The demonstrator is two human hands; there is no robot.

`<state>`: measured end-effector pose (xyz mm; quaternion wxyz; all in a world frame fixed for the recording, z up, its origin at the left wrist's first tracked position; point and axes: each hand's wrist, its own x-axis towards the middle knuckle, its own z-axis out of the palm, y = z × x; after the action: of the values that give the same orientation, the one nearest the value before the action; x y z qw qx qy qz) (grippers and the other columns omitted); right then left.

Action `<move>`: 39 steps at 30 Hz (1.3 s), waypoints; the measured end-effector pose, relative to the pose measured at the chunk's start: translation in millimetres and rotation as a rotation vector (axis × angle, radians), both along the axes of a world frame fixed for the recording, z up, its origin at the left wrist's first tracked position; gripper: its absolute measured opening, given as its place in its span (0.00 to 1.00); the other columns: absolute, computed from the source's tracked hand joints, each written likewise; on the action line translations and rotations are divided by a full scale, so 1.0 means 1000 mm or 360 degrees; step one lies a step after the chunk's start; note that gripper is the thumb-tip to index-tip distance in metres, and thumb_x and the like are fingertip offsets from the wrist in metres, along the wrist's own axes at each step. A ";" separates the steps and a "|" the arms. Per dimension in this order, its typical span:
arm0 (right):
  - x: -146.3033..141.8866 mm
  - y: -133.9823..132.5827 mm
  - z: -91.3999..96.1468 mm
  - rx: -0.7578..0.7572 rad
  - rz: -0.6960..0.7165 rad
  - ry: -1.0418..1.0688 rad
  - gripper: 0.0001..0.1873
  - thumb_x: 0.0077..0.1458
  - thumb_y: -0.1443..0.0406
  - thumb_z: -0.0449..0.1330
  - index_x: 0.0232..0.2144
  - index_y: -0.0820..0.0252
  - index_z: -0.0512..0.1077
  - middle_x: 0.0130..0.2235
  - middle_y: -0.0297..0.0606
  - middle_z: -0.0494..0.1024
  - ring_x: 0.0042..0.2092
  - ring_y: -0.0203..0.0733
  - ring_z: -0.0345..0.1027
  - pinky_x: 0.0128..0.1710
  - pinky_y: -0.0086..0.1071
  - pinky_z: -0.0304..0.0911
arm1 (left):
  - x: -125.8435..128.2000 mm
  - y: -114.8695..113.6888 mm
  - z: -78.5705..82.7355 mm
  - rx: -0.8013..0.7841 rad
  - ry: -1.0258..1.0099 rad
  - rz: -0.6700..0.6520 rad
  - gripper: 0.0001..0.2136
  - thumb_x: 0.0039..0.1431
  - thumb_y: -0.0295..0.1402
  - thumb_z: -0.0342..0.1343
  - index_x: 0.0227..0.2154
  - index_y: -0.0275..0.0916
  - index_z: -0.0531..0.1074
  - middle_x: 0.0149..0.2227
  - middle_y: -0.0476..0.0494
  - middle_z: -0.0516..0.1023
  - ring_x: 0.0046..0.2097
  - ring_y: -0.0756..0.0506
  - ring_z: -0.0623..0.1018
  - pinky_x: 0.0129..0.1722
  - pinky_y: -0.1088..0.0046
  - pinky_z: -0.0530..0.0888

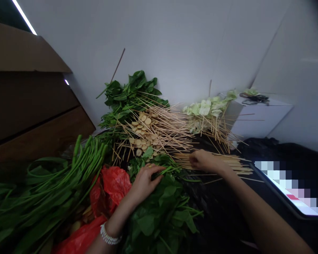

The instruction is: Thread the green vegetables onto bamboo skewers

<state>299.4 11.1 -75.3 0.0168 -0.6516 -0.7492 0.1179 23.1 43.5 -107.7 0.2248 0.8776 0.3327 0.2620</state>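
White wall (180, 42) behind. Bare bamboo skewers (235, 164) lay right of the red plastic bag (119, 183), right hand (201, 160) curled over them. Left hand (146, 180) lay on leafy greens (151, 220) beside the bag; couldn't tell either grip. Light pinch likely suited single skewers.

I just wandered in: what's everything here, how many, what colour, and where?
Leafy greens: several piles, green, left, front and back
Round slices: many, pale yellow, centre
Cabbage-like pieces: many, pale green, back right
Sticks: countless, tan, centre and right
Red plastic: count unclear, red, front left
Cardboard: at least one, brown, upper left
White box: one, white, right
Black plastic: count unclear, black, right
Screen: one, pixelated, right
Wall: at least one, greyish, back
Bracelet: one, whitish, front
Left hand: one, bare, on greens
Right hand: one, bare, at sticks
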 end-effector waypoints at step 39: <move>-0.084 -0.026 -0.024 0.1377 0.0304 0.0337 0.17 0.63 0.69 0.50 0.50 0.62 0.72 0.34 0.39 0.75 0.34 0.38 0.69 0.34 0.29 0.62 | -0.010 0.011 0.018 -0.1188 -0.1597 0.0418 0.13 0.43 0.38 0.70 0.32 0.37 0.81 0.29 0.45 0.83 0.30 0.51 0.78 0.35 0.76 0.74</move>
<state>215.0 -14.4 -99.1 0.3530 -0.4970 -0.7804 -0.1390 13.4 54.3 -89.6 0.6098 0.4626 0.3608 0.5329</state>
